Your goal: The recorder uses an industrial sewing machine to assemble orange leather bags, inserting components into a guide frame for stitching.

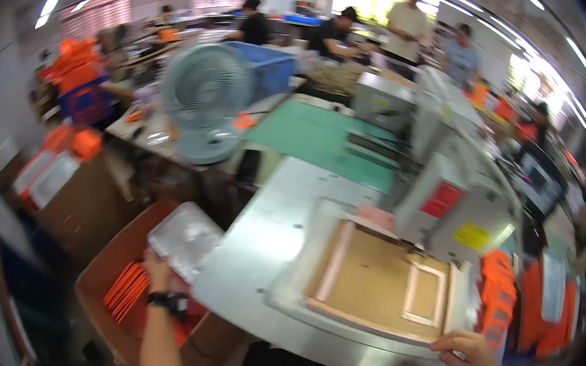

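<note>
My left hand [158,270], with a dark watch on its wrist, reaches into a cardboard box [97,284] at the left. Its fingers are closed on the edge of a shiny, see-through rectangular panel [187,241] with rounded corners. Orange folded pieces [126,291] stand in a row in the box beside that hand. At the lower right, my right hand [469,356] has its fingers slightly bent and apart, with the fingertips at the near corner of a flat sewing template [368,287]. This template is tan with pale strips and a small rectangular frame, and lies on the metal table.
A large grey sewing machine [449,200] rises behind the template. Beyond the metal table [247,284] is a green surface [316,136] with a fan [206,98] and a blue crate [267,65]. Orange pieces [497,297] hang at the right. Several people work farther back.
</note>
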{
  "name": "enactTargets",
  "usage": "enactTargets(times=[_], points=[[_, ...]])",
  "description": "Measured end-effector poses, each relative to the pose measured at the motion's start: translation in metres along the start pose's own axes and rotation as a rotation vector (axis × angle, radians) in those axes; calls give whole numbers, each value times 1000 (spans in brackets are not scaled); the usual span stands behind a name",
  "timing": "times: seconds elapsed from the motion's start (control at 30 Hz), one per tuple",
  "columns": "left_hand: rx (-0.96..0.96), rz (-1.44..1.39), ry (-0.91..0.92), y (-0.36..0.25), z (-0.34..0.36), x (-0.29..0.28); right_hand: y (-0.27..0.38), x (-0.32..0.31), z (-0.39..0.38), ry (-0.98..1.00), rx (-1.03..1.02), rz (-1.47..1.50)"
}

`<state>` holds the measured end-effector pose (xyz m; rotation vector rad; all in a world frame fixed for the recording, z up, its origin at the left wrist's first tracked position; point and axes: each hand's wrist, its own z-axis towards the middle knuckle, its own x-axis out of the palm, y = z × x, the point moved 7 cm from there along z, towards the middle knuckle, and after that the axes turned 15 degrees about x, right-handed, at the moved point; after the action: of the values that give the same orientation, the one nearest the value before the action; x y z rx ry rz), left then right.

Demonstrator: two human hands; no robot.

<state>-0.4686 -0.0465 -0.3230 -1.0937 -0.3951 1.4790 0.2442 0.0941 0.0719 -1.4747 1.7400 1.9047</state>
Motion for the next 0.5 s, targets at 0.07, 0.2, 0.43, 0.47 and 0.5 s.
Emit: enactTargets(times=[0.07, 0.2, 0.43, 0.47, 0.5], points=[[-117, -159, 26, -67, 13, -23, -16, -2, -21, -44, 51, -48], [133, -344, -110, -314, 17, -104, -31, -8, -28, -97, 16, -47], [1196, -381, 1409, -619, -147, 20, -39, 38, 16, -274, -37, -351], [1314, -367, 1506, -631, -170, 40, -37, 47, 20, -221, -58, -325], [1386, -322, 1519, -639, -187, 54, -24, 53, 16, -183, -203, -282]])
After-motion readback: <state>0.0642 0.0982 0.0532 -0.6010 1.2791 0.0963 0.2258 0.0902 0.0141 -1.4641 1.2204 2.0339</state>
